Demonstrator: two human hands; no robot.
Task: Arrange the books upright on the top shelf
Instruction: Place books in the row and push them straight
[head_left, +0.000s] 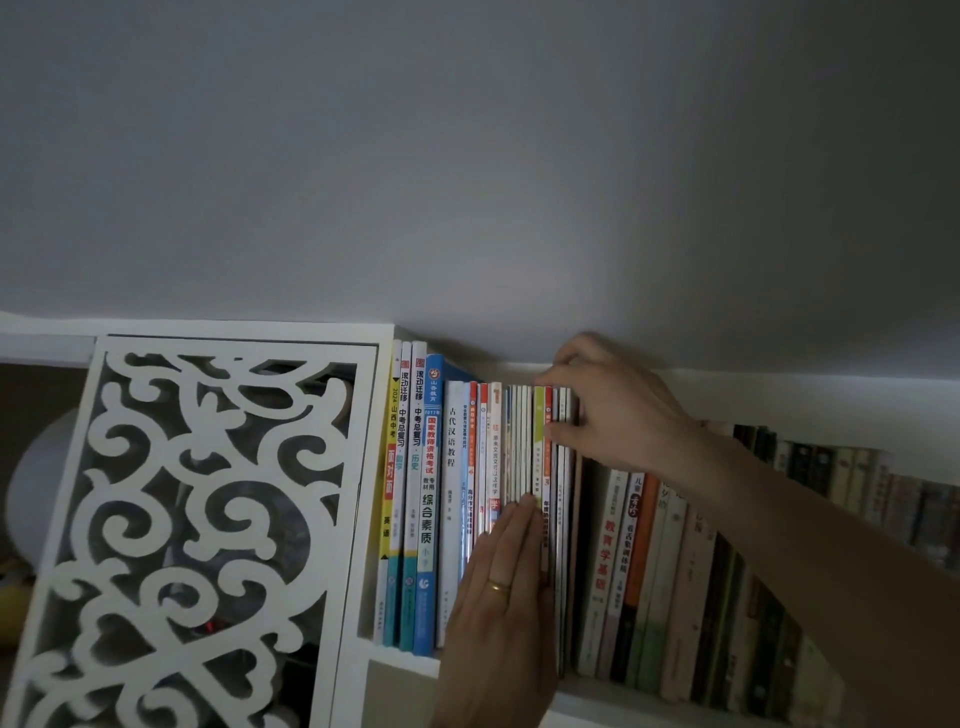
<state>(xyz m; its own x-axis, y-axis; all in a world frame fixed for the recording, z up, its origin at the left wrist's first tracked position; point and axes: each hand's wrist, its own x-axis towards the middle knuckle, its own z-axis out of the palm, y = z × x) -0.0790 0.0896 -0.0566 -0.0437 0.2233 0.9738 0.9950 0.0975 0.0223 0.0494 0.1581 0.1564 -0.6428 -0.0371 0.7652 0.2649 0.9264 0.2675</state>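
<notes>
Head view. Your left hand (501, 587) lies flat against the spines of the thin books (519, 441) in the middle of the top shelf (597, 699), fingers straight and together, a ring on one finger. Held this way, the hand works as a brace: it keeps the slim volumes pressed back and stops them fanning toward the taller books (415, 493) at the left end, next to the carved white panel (197, 519).

Your right hand (613, 410) reaches over the top edges of the same thin books. Its fingers curl over the upper corners and its thumb presses the spines lower down, so it pinches a small group of them. This grip appears intended to pull the group vertical and close it against the row.

The darker books (675, 571) to the right lean slightly and sit just beside the held group; the light there is poor, so whether a gap remains between them cannot be confirmed.

Most books already stand upright. The remaining work is likely to square the thin group and settle it against its neighbours. Release the brace only once the group stands without support.
</notes>
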